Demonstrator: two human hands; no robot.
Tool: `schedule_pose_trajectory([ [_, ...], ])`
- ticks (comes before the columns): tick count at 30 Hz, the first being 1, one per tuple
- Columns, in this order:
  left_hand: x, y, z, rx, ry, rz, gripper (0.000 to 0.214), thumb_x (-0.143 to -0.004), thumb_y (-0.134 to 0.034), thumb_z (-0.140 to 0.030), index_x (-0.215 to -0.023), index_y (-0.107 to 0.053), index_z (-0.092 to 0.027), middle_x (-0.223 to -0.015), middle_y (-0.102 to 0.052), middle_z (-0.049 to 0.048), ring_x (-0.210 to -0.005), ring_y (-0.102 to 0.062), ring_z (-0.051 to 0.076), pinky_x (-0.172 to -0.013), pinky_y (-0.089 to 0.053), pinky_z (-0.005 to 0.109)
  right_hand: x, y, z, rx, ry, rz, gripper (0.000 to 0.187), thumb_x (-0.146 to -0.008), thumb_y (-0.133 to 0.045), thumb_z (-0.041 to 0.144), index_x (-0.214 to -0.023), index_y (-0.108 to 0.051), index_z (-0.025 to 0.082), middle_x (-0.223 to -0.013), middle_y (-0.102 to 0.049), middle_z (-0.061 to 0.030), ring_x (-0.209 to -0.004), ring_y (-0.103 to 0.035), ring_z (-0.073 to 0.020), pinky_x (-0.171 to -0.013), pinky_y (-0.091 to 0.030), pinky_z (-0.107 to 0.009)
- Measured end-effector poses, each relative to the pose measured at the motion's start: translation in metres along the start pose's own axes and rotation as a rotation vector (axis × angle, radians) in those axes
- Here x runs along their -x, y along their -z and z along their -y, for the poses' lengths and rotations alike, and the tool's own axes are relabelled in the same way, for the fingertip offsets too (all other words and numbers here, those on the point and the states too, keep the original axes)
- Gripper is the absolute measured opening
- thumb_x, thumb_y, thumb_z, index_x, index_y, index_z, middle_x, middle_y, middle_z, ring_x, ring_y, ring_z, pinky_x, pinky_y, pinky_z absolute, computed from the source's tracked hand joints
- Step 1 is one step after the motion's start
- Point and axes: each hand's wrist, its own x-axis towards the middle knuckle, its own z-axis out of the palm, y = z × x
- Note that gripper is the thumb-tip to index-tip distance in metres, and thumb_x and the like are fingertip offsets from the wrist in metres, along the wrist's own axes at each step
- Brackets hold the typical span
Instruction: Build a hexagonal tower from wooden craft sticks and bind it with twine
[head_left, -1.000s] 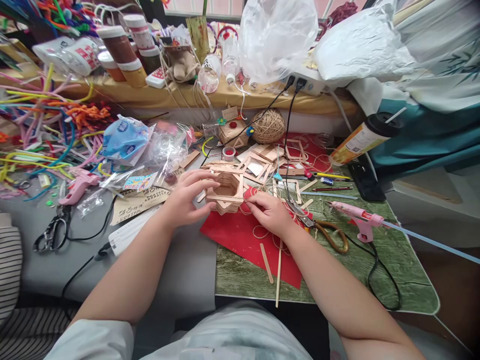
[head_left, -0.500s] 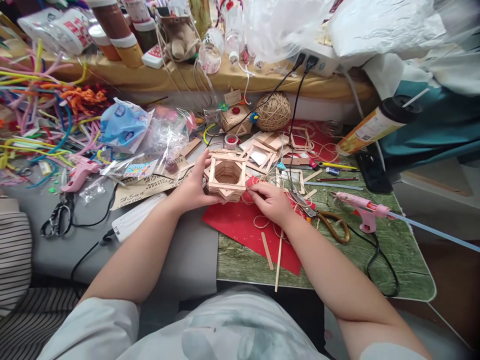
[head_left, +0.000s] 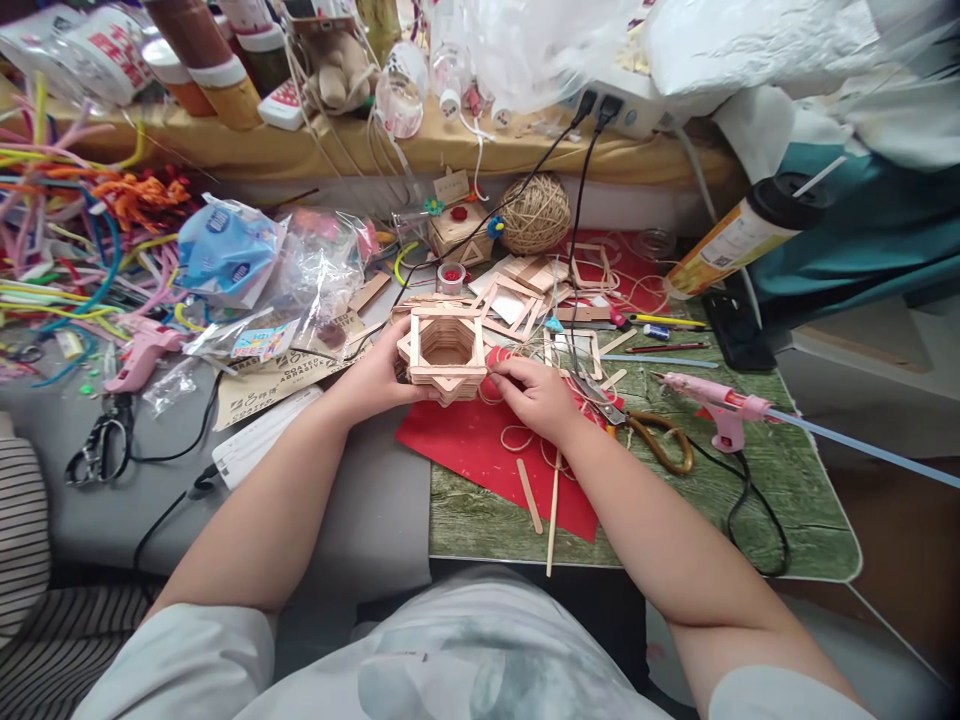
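Note:
A small hexagonal basket of stacked craft sticks [head_left: 444, 352] rests over a red paper sheet [head_left: 480, 450]. My left hand [head_left: 381, 370] grips its left side, fingers curled round the wall. Against the basket's right edge, my right hand [head_left: 534, 392] pinches something thin, apparently twine [head_left: 517, 438], though I cannot make it out for sure. Loose twine loops lie on the red sheet under that hand.
A pink glue gun [head_left: 716, 400] and scissors [head_left: 652, 440] lie right of my hand on the green mat [head_left: 795, 500]. A twine ball [head_left: 534, 214], stick frames [head_left: 510, 300], another glue gun [head_left: 139, 352], black scissors [head_left: 94, 450], pipe cleaners [head_left: 67, 240] and plastic bags [head_left: 300, 270] crowd the table.
My left hand shifted from lying over the basket's top to gripping its left side, and the basket turned slightly. The view dipped a little.

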Motion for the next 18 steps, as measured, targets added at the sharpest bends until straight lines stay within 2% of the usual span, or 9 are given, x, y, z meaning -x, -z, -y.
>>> schedule_pose_trajectory([
  [4,-0.0015,-0.0003,0.0017,0.072,0.050,0.039,0.113,-0.072,-0.095,-0.046,-0.165,-0.034,-0.029,-0.168,-0.044,0.0167,-0.146,-0.056,0.038,-0.115,-0.055,0.055,-0.0001,0.0001,-0.0004,-0.005,-0.006,-0.004,0.020,-0.104,-0.059,0.031,-0.105,-0.078,0.026,-0.104,-0.079,-0.0065,-0.096,-0.073,-0.0247,-0.088,-0.058,-0.039],
  [12,-0.0022,0.0015,-0.0032,0.069,0.070,0.070,0.110,-0.074,-0.094,-0.046,-0.165,-0.034,-0.027,-0.164,-0.049,0.0171,-0.140,-0.062,0.038,-0.113,-0.056,0.052,-0.0005,-0.0007,-0.0001,-0.001,-0.013,0.001,0.019,-0.104,-0.059,0.030,-0.104,-0.078,0.027,-0.101,-0.079,-0.0053,-0.094,-0.073,-0.0239,-0.086,-0.057,-0.037],
  [18,-0.0012,0.0006,-0.0026,0.077,0.073,0.063,0.111,-0.073,-0.094,-0.045,-0.164,-0.034,-0.027,-0.166,-0.047,0.0175,-0.141,-0.062,0.038,-0.112,-0.057,0.052,-0.0003,-0.0015,-0.0002,0.013,-0.037,-0.069,0.018,-0.104,-0.061,0.032,-0.105,-0.078,0.026,-0.105,-0.080,-0.0057,-0.097,-0.074,-0.0249,-0.088,-0.056,-0.038],
])
